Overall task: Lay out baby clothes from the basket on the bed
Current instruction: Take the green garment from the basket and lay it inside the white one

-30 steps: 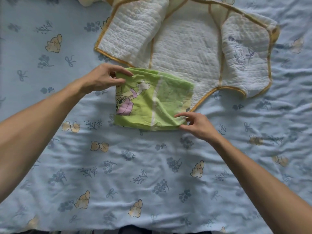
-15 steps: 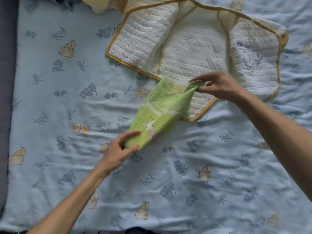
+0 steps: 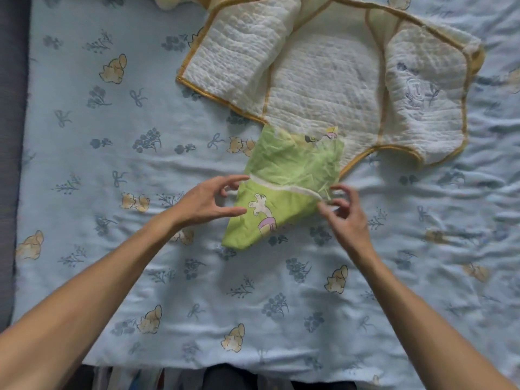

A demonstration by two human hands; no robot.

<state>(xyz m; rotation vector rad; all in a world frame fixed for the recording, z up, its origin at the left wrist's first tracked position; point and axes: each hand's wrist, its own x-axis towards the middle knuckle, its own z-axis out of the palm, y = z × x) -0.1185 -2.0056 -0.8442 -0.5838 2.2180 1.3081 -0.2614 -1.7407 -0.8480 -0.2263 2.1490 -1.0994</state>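
A small green baby garment (image 3: 289,175) with a cartoon print and a white band lies crumpled on the light blue bed sheet (image 3: 126,170). Its top edge overlaps the hem of a white quilted baby jacket (image 3: 323,80) with yellow trim, which is spread open farther up the bed. My left hand (image 3: 202,201) is at the garment's left edge by the white band, fingers spread and loosely touching it. At the right edge, my right hand (image 3: 346,215) pinches the cloth at the end of the white band. No basket is in view.
The sheet is wrinkled and printed with flowers and small animals. A dark grey strip (image 3: 11,164) runs along the bed's left side. The bed's near edge lies at the bottom, with dark cloth (image 3: 225,378) below it. Another pale cloth (image 3: 171,1) peeks in at the top.
The green garment was turned from lying sideways to pointing toward me and set down. My right hand came down from its upper corner to its right edge. My left hand loosened its grip.
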